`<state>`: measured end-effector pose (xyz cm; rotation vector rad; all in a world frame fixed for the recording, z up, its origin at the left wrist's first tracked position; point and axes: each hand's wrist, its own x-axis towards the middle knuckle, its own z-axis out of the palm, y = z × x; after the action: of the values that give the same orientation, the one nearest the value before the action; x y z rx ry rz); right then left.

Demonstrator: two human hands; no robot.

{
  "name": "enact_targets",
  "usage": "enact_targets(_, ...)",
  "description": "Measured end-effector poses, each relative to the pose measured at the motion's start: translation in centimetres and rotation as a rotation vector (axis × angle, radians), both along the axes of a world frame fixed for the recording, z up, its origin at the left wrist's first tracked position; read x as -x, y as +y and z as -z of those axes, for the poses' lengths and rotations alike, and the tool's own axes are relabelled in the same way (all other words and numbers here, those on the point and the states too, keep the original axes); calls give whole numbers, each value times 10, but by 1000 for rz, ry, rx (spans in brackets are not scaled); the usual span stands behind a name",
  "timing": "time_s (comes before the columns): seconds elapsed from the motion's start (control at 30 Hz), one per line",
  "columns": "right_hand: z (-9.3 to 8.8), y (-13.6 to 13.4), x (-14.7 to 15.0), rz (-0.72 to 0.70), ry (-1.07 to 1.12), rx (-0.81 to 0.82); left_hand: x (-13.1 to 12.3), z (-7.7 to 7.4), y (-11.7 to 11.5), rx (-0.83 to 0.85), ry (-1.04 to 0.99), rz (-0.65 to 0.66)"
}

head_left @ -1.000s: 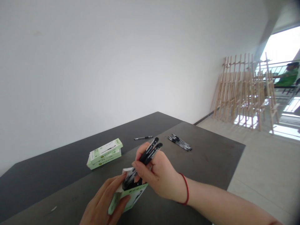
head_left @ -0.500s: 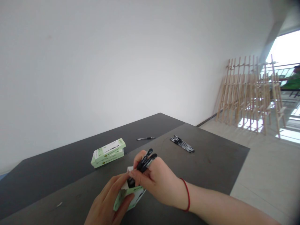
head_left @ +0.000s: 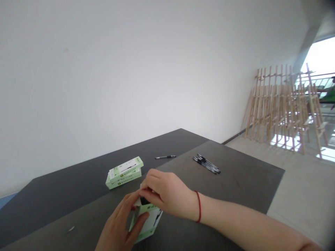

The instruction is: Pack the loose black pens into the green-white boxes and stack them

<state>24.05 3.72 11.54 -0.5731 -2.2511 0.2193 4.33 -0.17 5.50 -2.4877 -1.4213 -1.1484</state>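
Note:
A green and white pen box (head_left: 150, 225) is tilted in my left hand (head_left: 121, 219), with its top open and something dark inside. Thumb and fingers of that hand grip its left side. Over the opening is my right hand (head_left: 167, 191), wearing a red band, its fingers closed at the box's top edge; what they hold, if anything, is hidden. Behind the hands lie stacked green and white boxes (head_left: 125, 173). A single black-gripped pen (head_left: 165, 157) rests right of the stack. Several more pens (head_left: 206, 164) lie bunched farther right.
The dark table (head_left: 230, 181) has a seam between two surfaces. A small white scrap (head_left: 71, 229) lies at the lower left. A pale wall rises behind the table; wooden easels (head_left: 285, 108) stand on the floor at the right.
The two pens that stuck out of my right hand are no longer visible. That hand has moved lower over the box opening, and its fingers have curled. The view has shifted slightly.

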Motion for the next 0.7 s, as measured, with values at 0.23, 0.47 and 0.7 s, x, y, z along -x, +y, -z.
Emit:
enact_targets(0.23, 8, 3, -10, 8, 74, -11, 5, 1, 4, 82, -92, -20)
enact_targets(0.47, 34, 26, -25, 132, 353, 121, 5, 8, 2, 114, -165, -71)
enact_targets(0.7, 58, 30, 1, -142, 461, 657, 3, 30, 4, 127, -382, -67)
